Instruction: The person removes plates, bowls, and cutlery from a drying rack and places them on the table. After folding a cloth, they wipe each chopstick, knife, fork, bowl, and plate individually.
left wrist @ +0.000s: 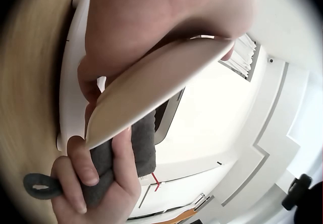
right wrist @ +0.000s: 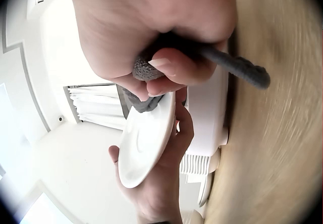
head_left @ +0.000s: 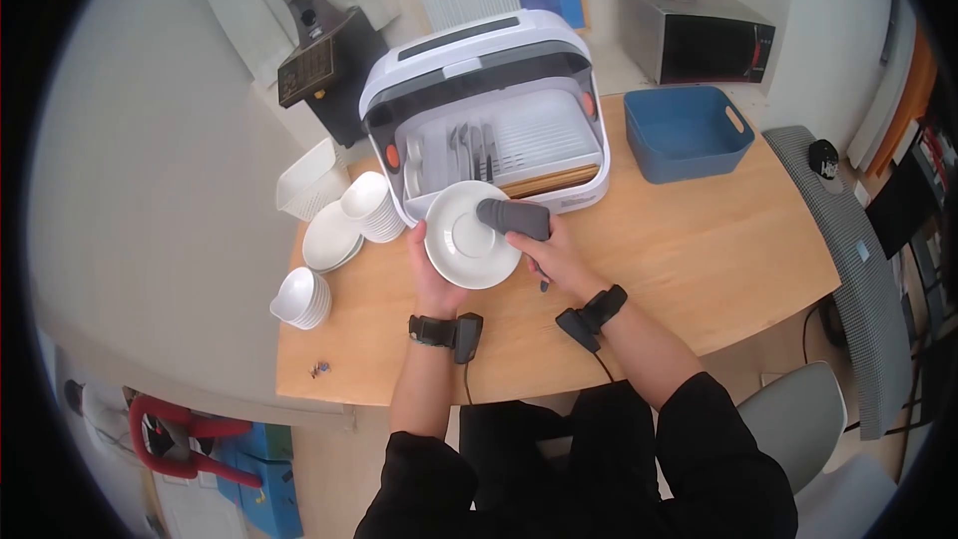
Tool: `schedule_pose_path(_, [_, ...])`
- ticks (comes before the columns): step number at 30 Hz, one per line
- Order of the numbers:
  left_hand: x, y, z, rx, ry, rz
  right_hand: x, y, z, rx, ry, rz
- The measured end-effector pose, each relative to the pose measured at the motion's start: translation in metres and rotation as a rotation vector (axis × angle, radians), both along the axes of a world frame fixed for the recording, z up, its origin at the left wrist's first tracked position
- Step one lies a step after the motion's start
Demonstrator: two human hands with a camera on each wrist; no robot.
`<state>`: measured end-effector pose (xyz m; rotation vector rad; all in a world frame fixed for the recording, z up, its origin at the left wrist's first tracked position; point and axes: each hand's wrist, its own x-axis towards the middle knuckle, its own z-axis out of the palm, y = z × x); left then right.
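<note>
A white plate [head_left: 459, 262] is held tilted above the table by my left hand [head_left: 435, 277], whose thumb lies at the rim and whose fingers are bent underneath. My right hand [head_left: 557, 258] grips a folded dark grey cloth [head_left: 521, 219] that lies against the upper right of the plate's face. In the left wrist view, fingers curl round the cloth [left wrist: 144, 151] and its hanging loop [left wrist: 36, 185] sticks out. The right wrist view shows the plate [right wrist: 144, 143] edge-up, with the cloth at its rim.
Behind the plate stands a white dish box [head_left: 484, 40], lid raised, with cutlery and chopsticks inside. To its left are stacked bowls [head_left: 371, 210], plates [head_left: 329, 237], small bowls [head_left: 304, 297] and a white basket [head_left: 314, 180]. A blue bin [head_left: 689, 140] stands right, near a microwave [head_left: 699, 40].
</note>
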<state>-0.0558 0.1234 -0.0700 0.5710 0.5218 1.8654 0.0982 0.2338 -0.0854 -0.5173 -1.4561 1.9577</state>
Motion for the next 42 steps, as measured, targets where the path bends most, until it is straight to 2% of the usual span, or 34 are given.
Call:
schedule_pose_path(1, [-0.001,0.0,0.002,0.001,-0.017,0.021,-0.001,-0.003,0.002,0.088,-0.027,-0.045])
schedule_pose_path(3, [-0.005,0.0,0.003,-0.109,-0.054,-0.071,0.003,-0.005,0.013,0.123,-0.124,-0.042])
schedule_pose_path(5, [-0.005,0.0,0.003,-0.081,-0.09,-0.096,0.001,-0.005,0.016,0.167,-0.216,-0.057])
schedule_pose_path(6, [-0.004,0.001,0.003,-0.052,-0.102,-0.142,0.0,-0.004,0.014,0.319,-0.213,-0.135])
schedule_pose_path(7, [-0.004,0.002,0.002,-0.053,-0.097,-0.107,0.001,-0.003,0.013,0.475,-0.208,-0.215])
schedule_pose_path(8, [-0.004,0.002,0.004,-0.039,-0.109,-0.11,0.004,0.0,0.01,0.49,-0.22,-0.216])
schedule_pose_path(10, [-0.004,-0.003,0.009,-0.025,-0.157,-0.064,0.007,0.001,0.01,0.886,-0.193,-0.336])
schedule_pose_path(11, [-0.006,-0.004,0.008,-0.022,-0.166,-0.06,0.009,-0.003,0.008,0.89,-0.199,-0.328])
schedule_pose_path(13, [-0.01,-0.004,0.005,-0.007,-0.182,-0.049,0.017,-0.026,0.025,1.201,-0.512,-0.211])
schedule_pose_path(14, [-0.011,-0.003,0.003,-0.004,-0.194,-0.045,0.019,-0.04,0.033,1.207,-0.519,-0.202])
schedule_pose_path(16, [-0.012,-0.002,-0.002,-0.022,-0.217,0.02,0.012,-0.068,0.045,1.267,-0.733,-0.028])
schedule_pose_path(17, [-0.012,-0.002,-0.004,-0.019,-0.226,0.027,0.007,-0.071,0.039,1.32,-0.634,-0.008])
schedule_pose_path(20, [-0.013,-0.004,-0.009,-0.016,-0.156,0.032,-0.015,-0.082,0.051,1.382,-0.568,0.029])
schedule_pose_path(22, [-0.014,0.0,-0.02,0.076,-0.25,-0.167,-0.037,-0.079,0.064,1.441,-0.541,0.016])
schedule_pose_path(23, [-0.022,0.01,-0.04,0.327,-0.362,-0.338,-0.046,-0.077,0.073,1.493,-0.623,-0.021])
schedule_pose_path(24, [-0.017,0.008,-0.031,0.332,-0.363,-0.341,-0.054,-0.073,0.08,1.546,-0.704,-0.06])
schedule_pose_path(26, [-0.002,-0.002,0.0,0.056,-0.371,-0.123,-0.066,-0.059,0.087,1.632,-0.734,-0.117])
schedule_pose_path(29, [-0.001,-0.005,0.005,0.041,-0.314,-0.093,-0.064,-0.046,0.103,1.737,-0.745,-0.157])
schedule_pose_path(33, [0.002,-0.009,0.011,0.051,-0.251,-0.051,-0.054,-0.028,0.107,1.716,-0.866,-0.187])
schedule_pose_path(35, [-0.002,-0.004,-0.001,0.046,-0.257,-0.038,-0.045,-0.022,0.103,1.752,-0.896,-0.245])
schedule_pose_path(42, [-0.005,-0.004,0.0,0.016,-0.238,0.088,0.001,-0.038,0.101,1.774,-0.871,-0.227])
